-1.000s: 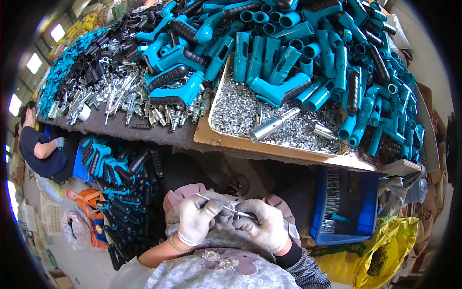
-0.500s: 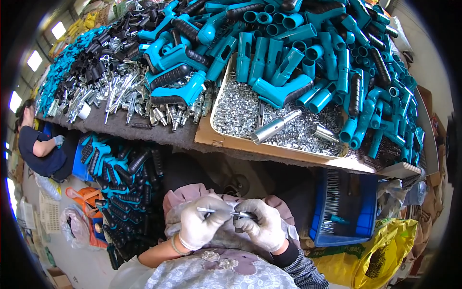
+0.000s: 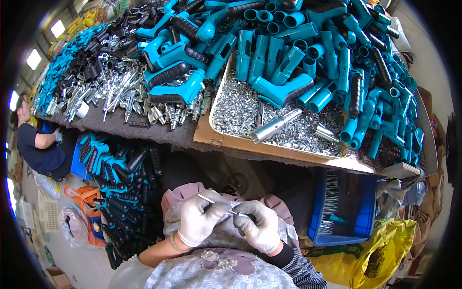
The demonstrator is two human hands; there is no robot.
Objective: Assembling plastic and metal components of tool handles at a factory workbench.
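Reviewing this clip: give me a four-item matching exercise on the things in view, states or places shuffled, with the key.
1. Rod
2. Tray
3. Bin
4. Yellow bag

A. blue, with thin metal pieces inside
B. toward the picture's lower right
C. gripped in the left hand, one end at the right hand
D. up on the table, filled with small silvery parts

Pairs: 1-C, 2-D, 3-A, 4-B

thin silvery rod (image 3: 206,198), straight, sloping down rightward, between left hand (image 3: 199,221) and right hand (image 3: 260,227)
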